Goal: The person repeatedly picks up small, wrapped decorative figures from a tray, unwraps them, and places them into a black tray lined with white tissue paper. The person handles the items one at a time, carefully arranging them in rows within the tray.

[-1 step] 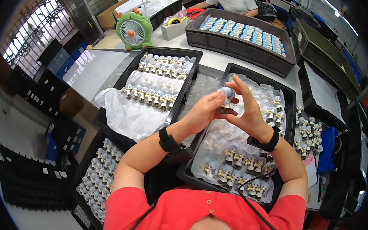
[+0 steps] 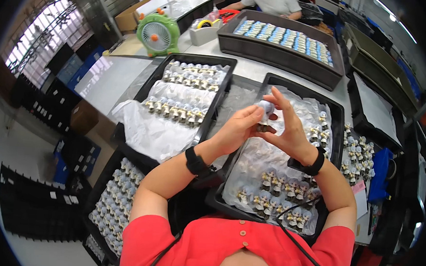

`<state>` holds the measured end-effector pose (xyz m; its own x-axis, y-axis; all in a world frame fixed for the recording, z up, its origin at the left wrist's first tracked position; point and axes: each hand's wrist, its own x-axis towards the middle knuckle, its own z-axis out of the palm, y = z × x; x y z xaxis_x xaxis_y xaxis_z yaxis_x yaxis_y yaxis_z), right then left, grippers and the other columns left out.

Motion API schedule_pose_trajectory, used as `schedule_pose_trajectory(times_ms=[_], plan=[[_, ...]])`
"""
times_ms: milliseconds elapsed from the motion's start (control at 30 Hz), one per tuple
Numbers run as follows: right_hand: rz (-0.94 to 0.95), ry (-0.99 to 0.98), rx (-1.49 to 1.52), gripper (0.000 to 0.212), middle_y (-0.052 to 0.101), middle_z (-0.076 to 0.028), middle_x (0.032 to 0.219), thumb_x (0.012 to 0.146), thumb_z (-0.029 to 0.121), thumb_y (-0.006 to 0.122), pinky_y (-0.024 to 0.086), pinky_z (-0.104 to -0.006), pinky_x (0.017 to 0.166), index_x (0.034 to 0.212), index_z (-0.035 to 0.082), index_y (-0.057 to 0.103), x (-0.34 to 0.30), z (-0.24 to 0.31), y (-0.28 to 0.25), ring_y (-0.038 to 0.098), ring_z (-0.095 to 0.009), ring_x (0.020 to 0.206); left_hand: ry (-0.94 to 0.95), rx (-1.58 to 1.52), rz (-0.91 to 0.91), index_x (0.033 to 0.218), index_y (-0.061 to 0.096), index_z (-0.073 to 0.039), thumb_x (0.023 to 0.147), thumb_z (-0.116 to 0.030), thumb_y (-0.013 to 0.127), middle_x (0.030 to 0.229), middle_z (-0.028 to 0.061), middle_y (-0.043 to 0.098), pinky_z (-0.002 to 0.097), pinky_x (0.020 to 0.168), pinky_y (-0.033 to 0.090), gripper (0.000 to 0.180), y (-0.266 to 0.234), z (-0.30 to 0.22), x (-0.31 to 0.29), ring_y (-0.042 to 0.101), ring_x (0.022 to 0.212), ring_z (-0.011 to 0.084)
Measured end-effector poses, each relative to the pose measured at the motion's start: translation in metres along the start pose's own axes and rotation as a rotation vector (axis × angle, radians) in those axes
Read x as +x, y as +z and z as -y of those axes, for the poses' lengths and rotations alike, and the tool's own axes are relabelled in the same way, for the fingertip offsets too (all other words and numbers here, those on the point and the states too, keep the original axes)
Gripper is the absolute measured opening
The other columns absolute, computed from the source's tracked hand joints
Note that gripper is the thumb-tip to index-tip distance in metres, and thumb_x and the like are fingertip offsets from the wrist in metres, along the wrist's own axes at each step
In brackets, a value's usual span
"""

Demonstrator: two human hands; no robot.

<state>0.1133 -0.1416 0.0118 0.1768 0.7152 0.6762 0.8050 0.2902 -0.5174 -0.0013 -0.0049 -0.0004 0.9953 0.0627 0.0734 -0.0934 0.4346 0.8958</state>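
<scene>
A small figurine (image 2: 266,108) with pale blue-grey hair is held upright above the right-hand tray. My left hand (image 2: 238,128) pinches it from the left, thumb across its front. My right hand (image 2: 293,135) curves round its other side, index finger raised above the head and thumb by the base; its other fingertips touch it from behind. Below lies a black tray (image 2: 337,155) lined with white tissue, with several similar figurines (image 2: 269,204) in its near part and more along its right side. Left of it, another black tray (image 2: 231,75) bears rows of figurines (image 2: 180,112) and crumpled tissue.
Beyond the trays stand a large grey bin (image 2: 281,56) of blue-and-white pieces, a green fan (image 2: 158,34) and a tape dispenser (image 2: 204,33). Loose figurines (image 2: 359,156) lie at the right. A full tray (image 2: 114,200) sits low at my left. A co-worker (image 2: 272,2) is across the table.
</scene>
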Motion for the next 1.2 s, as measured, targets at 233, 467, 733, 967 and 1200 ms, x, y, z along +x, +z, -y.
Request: schedule_pose_trajectory(times_ms=[233, 467, 733, 967, 1200], plan=[[0.12, -0.004, -0.004, 0.08, 0.05, -0.013, 0.124, 0.065, 0.012, 0.08, 0.043, -0.0361, 0.093, 0.134, 0.008, 0.039, -0.006, 0.011, -0.003, 0.051, -0.027, 0.112, 0.014, 0.47, 0.026, 0.122, 0.048, -0.004, 0.095, -0.027, 0.049, 0.11, 0.0052, 0.058, 0.0245, 0.08, 0.045, 0.036, 0.008, -0.061, -0.068, 0.059, 0.094, 0.0134], [0.603, 0.175, 0.36, 0.032, 0.063, -0.012, 0.102, 0.08, 0.02, 0.07, 0.045, -0.034, 0.087, 0.106, 0.004, 0.062, 0.001, 0.037, 0.009, 0.06, -0.026, 0.097, -0.236, 0.741, -0.321, 0.113, 0.056, 0.0, 0.089, -0.027, 0.059, 0.097, 0.0079, 0.063, 0.0247, 0.073, 0.045, 0.036, -0.029, -0.111, -0.205, 0.059, 0.085, 0.0126], [0.755, -0.113, 0.211, 0.028, 0.051, -0.017, 0.117, 0.084, 0.029, 0.064, 0.04, -0.0387, 0.093, 0.101, 0.006, 0.064, 0.034, 0.077, 0.059, 0.048, -0.033, 0.11, -0.185, 1.345, -0.25, 0.109, 0.058, 0.0, 0.086, -0.025, 0.061, 0.104, 0.0075, 0.059, 0.0282, 0.074, 0.045, 0.033, -0.075, -0.109, -0.226, 0.056, 0.087, 0.0129], [0.707, -0.206, -0.03, 0.029, 0.038, -0.024, 0.135, 0.086, 0.038, 0.058, 0.031, -0.0499, 0.098, 0.099, 0.014, 0.067, 0.046, 0.058, 0.136, 0.034, -0.041, 0.124, -0.084, 0.95, -0.339, 0.115, 0.056, -0.002, 0.091, -0.025, 0.056, 0.118, 0.0025, 0.05, 0.0249, 0.079, 0.043, 0.033, -0.095, -0.099, -0.195, 0.051, 0.092, 0.0073], [0.506, 0.113, 0.129, 0.037, 0.059, -0.018, 0.108, 0.087, 0.027, 0.059, 0.045, -0.0352, 0.086, 0.115, 0.002, 0.058, 0.08, 0.033, 0.157, 0.058, -0.032, 0.099, 0.162, 0.859, -0.461, 0.11, 0.059, -0.001, 0.089, -0.028, 0.059, 0.12, 0.0052, 0.049, 0.0255, 0.081, 0.044, 0.034, -0.101, -0.095, -0.184, 0.052, 0.096, 0.0107]])
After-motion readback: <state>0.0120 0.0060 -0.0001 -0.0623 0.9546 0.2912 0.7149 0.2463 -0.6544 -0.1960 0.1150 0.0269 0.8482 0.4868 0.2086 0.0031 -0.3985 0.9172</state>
